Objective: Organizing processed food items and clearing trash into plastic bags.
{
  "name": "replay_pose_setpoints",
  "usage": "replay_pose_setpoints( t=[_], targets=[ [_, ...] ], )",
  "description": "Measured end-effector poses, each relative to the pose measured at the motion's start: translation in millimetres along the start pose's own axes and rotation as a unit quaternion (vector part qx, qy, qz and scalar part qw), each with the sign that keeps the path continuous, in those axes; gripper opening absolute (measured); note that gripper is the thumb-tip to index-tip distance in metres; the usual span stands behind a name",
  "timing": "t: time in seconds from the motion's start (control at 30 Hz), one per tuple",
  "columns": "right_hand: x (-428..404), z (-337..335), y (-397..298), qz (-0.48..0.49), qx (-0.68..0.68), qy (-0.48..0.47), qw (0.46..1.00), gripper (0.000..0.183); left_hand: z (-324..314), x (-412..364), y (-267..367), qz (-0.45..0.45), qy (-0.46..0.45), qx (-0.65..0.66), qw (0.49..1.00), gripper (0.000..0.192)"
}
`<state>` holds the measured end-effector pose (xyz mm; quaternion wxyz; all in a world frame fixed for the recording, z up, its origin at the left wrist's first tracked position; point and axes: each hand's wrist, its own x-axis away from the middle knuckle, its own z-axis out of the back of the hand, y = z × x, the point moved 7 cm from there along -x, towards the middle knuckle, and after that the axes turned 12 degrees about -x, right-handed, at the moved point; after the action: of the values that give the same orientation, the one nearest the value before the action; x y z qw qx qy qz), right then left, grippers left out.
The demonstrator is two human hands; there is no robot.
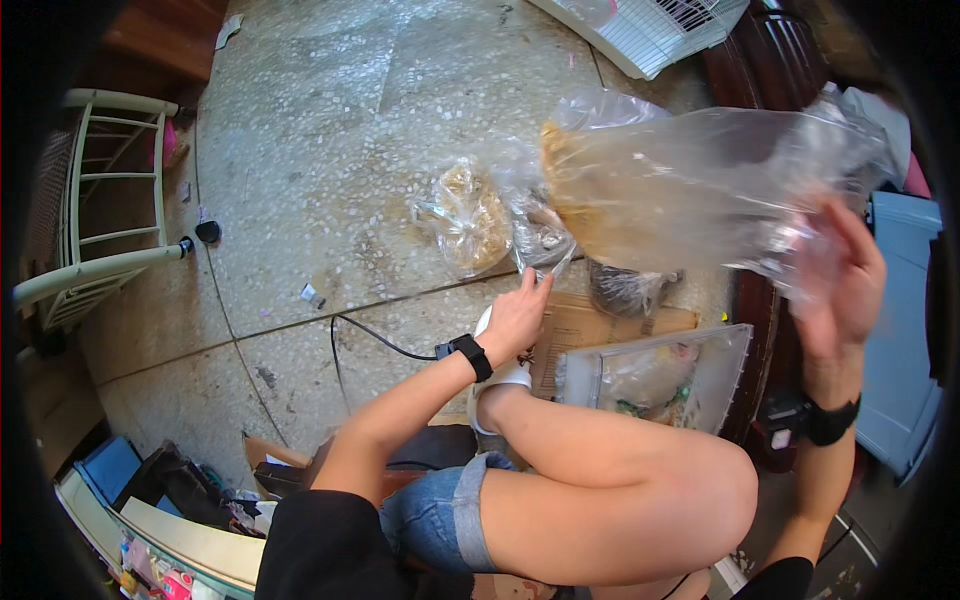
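Note:
My right hand (840,277), blurred, grips the gathered upper end of a large clear plastic bag (675,180). Yellowish-brown loose material lies at the bag's far left end, and the bag is stretched out sideways above the floor. My left hand (517,315) pinches the near edge of a smaller clear plastic bag (544,232) with greyish contents. Just left of that sits a tied clear bag (472,221) of yellowish stuff. Behind the large bag another clear plastic bag (607,109) partly shows. A bag with dark contents (634,289) lies below it.
A clear plastic bin (660,371) holding bags stands by my knee, near flattened cardboard (577,322). A white wire cage (660,34) is at the upper right, a blue plastic container (900,322) at the right. A metal rack (116,180) stands left on the terrazzo floor (322,150).

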<state>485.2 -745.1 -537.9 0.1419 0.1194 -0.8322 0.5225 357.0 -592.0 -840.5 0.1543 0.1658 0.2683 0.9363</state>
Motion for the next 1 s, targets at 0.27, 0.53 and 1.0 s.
replay_pose_setpoints(
  t=[0.27, 0.53, 1.0],
  targets=[
    [-43, 29, 146, -0.061, 0.085, 0.055, 0.993, 0.011, 4, 13, 0, -0.011, -0.031, 0.055, 0.998, 0.051],
    [-18, 10, 146, -0.03, 0.12, 0.03, 0.992, 0.007, 92, 5, -90, 0.073, 0.191, 0.048, 0.978, 0.022],
    [14, 6, 136, -0.097, 0.084, 0.034, 0.991, 0.01, 126, -120, -175, 0.107, 0.117, -0.049, 0.986, 0.019]
  ],
)
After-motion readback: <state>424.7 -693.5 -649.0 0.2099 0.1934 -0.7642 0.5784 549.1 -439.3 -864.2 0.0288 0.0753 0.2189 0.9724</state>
